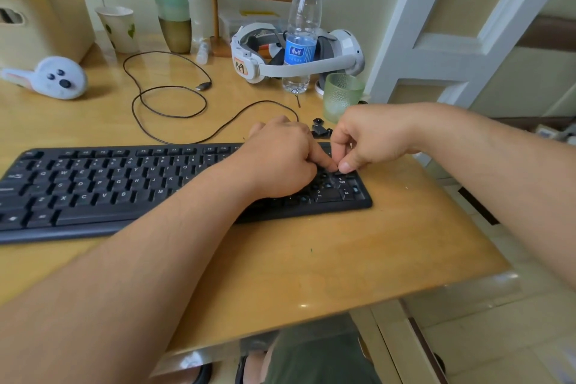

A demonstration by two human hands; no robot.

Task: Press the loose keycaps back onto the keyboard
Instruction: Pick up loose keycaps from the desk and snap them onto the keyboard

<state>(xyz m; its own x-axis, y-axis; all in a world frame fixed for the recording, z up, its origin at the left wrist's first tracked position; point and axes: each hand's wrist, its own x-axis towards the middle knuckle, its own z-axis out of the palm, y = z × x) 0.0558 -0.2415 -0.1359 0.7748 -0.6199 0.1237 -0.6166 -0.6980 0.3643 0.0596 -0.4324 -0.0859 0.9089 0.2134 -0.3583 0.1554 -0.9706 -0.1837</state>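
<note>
Head view of a wooden tabletop [358,252] carrying a black keyboard [93,193], which lies across the left and centre with its number pad toward the right. Both hands meet over the number pad. The left hand [280,159] rests knuckles-up on the keys, fingers curled, its index fingertip extended down and to the right onto the upper part of the pad. The right hand [367,140] comes in from the right with fingers bent downward, thumb and forefinger drawn together at the same spot, their tips touching the left fingertip; whether a keycap sits between them cannot be told, as the fingers cover that point. Several number-pad positions near the hands show open sockets without caps. A small cluster of loose keycaps [319,129] lies on the tabletop just behind the keyboard, between the two hands. The keyboard cable [168,97] loops across the tabletop behind the keyboard, its plug end lying free. Farther back stand a green textured glass [341,93], a water bottle [304,31], a white headset [299,56], a paper cup [120,28] and a beige storage box [43,12]; a white rabbit-shaped toy [59,76] lies at the left.
</note>
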